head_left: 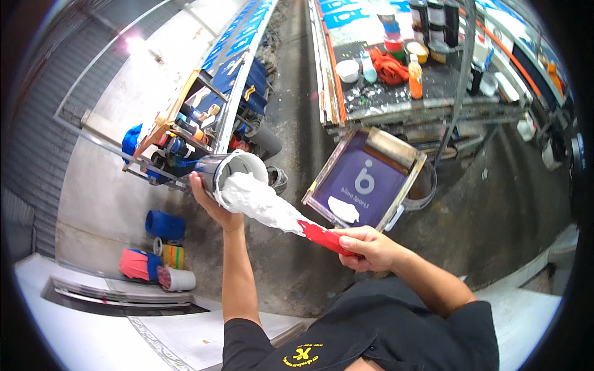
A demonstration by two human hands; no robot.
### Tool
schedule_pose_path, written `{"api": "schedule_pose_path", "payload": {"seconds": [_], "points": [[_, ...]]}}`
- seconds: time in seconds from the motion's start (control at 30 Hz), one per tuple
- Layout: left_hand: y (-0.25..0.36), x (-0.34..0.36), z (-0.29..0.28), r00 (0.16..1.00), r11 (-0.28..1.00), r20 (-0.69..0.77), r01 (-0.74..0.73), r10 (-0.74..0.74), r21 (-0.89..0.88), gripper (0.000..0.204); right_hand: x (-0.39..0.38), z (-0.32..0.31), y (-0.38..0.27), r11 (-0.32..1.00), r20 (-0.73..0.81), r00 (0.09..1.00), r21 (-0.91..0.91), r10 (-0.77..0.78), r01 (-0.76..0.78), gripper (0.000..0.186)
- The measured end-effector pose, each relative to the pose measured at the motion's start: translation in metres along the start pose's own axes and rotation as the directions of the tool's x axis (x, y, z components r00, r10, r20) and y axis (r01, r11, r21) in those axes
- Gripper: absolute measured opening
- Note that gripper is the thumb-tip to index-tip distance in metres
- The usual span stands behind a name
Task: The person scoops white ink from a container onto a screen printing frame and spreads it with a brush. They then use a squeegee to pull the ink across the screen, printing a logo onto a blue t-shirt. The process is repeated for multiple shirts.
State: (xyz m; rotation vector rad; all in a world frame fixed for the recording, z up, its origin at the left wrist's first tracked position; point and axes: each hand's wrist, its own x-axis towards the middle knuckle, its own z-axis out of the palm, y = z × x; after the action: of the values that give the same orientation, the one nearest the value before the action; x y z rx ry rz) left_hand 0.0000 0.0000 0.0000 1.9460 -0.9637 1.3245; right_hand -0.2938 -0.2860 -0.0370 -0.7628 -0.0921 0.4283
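Note:
My left hand point(213, 209) is wrapped round the side of a tilted bucket point(210, 166), dark outside and pale inside. Its mouth faces right, toward my other hand. Thick white ink or paste point(257, 199) stretches from the mouth along a spatula, hiding the blade. My right hand point(370, 248) grips the spatula by its red handle point(322, 237), partly smeared white. Just beyond that hand lies a screen-printing frame point(317, 176) with purple mesh and a pale design. A white blob point(344, 210) sits on the mesh near the frame's closest edge.
At the back right, a dark-topped table point(371, 105) bears a white bowl point(348, 70), a red cloth point(391, 67), an orange bottle point(415, 77) and several tins. A rack point(164, 133) of containers stands beyond my left hand. A blue drum point(165, 225) and a bucket point(180, 279) lie at left.

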Motion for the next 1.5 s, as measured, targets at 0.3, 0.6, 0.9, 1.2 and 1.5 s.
{"api": "schedule_pose_path", "payload": {"seconds": [0.3, 0.6, 0.9, 1.2, 1.5], "points": [[0.032, -0.078, 0.028, 0.869, 0.87, 0.072, 0.493, -0.49, -0.028, 0.111, -0.017, -0.021, -0.007, 0.996, -0.137, 0.989, -0.082, -0.052, 0.041, 0.057], [0.098, -0.22, 0.01, 0.369, 0.349, 0.446, 0.928, -0.815, -0.131, 0.101, -0.055, -0.067, 0.015, 0.944, -0.351, 0.927, -0.331, -0.13, 0.007, 0.056], [0.101, -0.254, 0.002, 0.34, 0.418, 0.44, 0.904, -0.831, 0.089, 0.105, -0.022, -0.165, 0.15, 0.79, -0.682, 0.684, -0.557, -0.259, -0.257, 0.038], [0.06, -0.226, 0.059, 0.697, 0.875, 0.537, 0.438, -0.475, 0.207, 0.108, -0.021, -0.235, 0.22, 0.116, -0.505, 0.695, -0.842, -0.511, -0.526, 0.034], [0.061, -0.222, 0.107, 0.645, 0.969, 0.724, 0.137, -0.245, 0.205, 0.11, -0.041, -0.205, 0.208, 0.431, -0.668, 0.6, -0.743, -0.439, -0.512, 0.034]]}}
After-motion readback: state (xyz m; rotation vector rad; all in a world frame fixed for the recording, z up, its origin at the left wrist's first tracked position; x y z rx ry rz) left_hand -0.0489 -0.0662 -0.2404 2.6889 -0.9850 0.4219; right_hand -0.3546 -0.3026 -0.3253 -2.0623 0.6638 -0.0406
